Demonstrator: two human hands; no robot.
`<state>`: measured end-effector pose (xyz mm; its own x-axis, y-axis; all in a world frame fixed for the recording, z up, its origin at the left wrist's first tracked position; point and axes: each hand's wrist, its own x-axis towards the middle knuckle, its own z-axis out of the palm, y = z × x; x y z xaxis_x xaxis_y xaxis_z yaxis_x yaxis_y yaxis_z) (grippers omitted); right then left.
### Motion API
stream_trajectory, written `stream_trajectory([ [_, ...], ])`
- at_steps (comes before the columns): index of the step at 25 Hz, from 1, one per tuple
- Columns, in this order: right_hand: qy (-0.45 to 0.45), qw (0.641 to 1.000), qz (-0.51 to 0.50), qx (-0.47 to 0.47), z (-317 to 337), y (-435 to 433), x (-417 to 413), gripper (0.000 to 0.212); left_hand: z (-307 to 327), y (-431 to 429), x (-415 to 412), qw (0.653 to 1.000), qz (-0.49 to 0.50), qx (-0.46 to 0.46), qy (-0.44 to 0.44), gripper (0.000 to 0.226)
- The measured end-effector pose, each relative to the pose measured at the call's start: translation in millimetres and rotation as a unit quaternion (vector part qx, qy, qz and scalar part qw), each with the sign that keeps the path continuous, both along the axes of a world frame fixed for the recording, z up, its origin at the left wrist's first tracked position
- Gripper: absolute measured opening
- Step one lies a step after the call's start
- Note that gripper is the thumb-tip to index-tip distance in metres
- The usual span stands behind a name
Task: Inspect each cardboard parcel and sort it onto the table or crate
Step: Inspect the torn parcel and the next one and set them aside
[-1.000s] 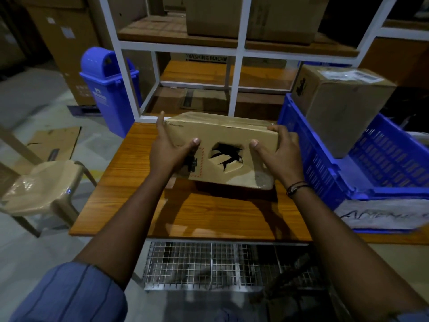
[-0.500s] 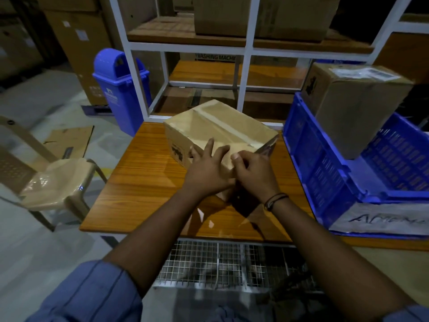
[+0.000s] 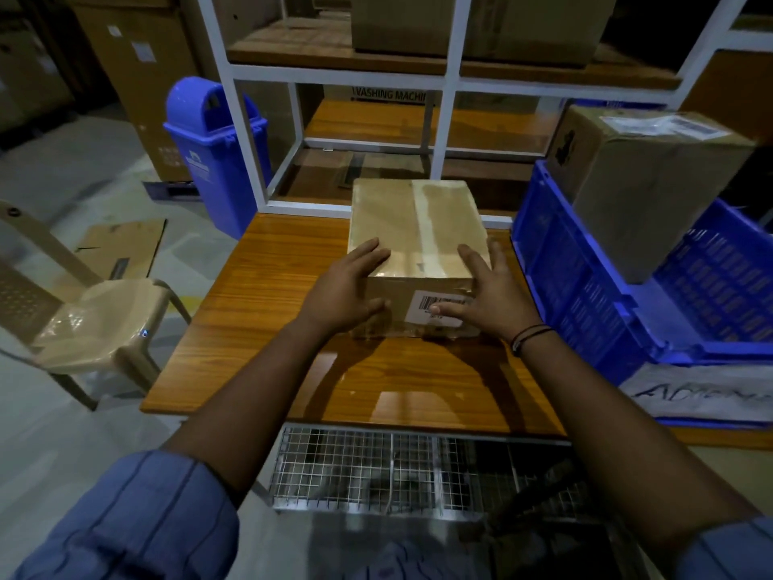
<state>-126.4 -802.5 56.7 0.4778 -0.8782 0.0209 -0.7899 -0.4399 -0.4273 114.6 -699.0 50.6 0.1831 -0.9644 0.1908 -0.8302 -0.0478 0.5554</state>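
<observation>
Left of the blue crate (image 3: pixel 577 278), on the worktop (image 3: pixel 267 295), lies a cardboard parcel (image 3: pixel 414 228) — barcode label (image 3: pixel 418 305) facing the person. Left hand (image 3: pixel 343 286) and right hand (image 3: pixel 493 295) rest on its near corners, fingers spread, thumbs on its front.

Blue bin (image 3: pixel 217 152), beige chair (image 3: pixel 100 324), white shelving (image 3: pixel 449 75)

Counted were two hands, left hand (image 3: pixel 343 295) and right hand (image 3: pixel 493 299); two near parcels, table parcel (image 3: pixel 418 219) and crate parcel (image 3: pixel 652 194); one table (image 3: pixel 267 286), one crate (image 3: pixel 577 278), one bin (image 3: pixel 217 152), one chair (image 3: pixel 96 320).
</observation>
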Motion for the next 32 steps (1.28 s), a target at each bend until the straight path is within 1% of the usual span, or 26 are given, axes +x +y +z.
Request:
stream_trajectory([
  [2,0.016,0.999,-0.008,-0.028,-4,-1,2,0.115,-10,0,-9,0.998,0.030,-0.024,-0.041,0.094],
  [4,0.040,0.998,-0.015,-0.051,-8,-3,3,0.114,-14,-2,-14,0.996,0.054,-0.045,-0.061,0.094],
  [9,0.042,0.994,-0.033,-0.091,-14,-2,6,0.109,-17,-6,-13,0.994,0.061,-0.069,-0.054,0.089],
  [13,0.052,0.994,-0.031,-0.089,-11,-2,6,0.109,-18,-7,-14,0.995,0.061,-0.064,-0.053,0.089],
  [18,0.070,0.994,0.001,-0.085,-7,-5,0,0.110,-14,-6,-2,0.997,0.026,-0.040,-0.057,0.093],
  [21,0.068,0.993,0.000,-0.092,-9,-7,-1,0.107,-12,-5,1,0.997,0.019,-0.039,-0.062,0.092],
  [25,0.054,0.995,-0.005,-0.086,-10,-6,1,0.104,-13,-5,-2,0.997,0.025,-0.052,-0.046,0.089],
  [27,0.052,0.996,-0.008,-0.077,-7,-4,1,0.104,-11,-5,-5,0.997,0.028,-0.044,-0.051,0.089],
  [28,0.054,0.996,-0.010,-0.073,-4,-3,2,0.104,-10,-5,-8,0.997,0.031,-0.030,-0.065,0.090],
  [30,0.072,0.995,-0.016,-0.070,1,5,6,0.104,-7,-3,-18,0.990,0.042,0.020,-0.134,0.097],
  [32,0.067,0.995,-0.023,-0.075,4,20,12,0.095,-6,0,-32,0.976,0.054,0.063,-0.203,0.116],
])
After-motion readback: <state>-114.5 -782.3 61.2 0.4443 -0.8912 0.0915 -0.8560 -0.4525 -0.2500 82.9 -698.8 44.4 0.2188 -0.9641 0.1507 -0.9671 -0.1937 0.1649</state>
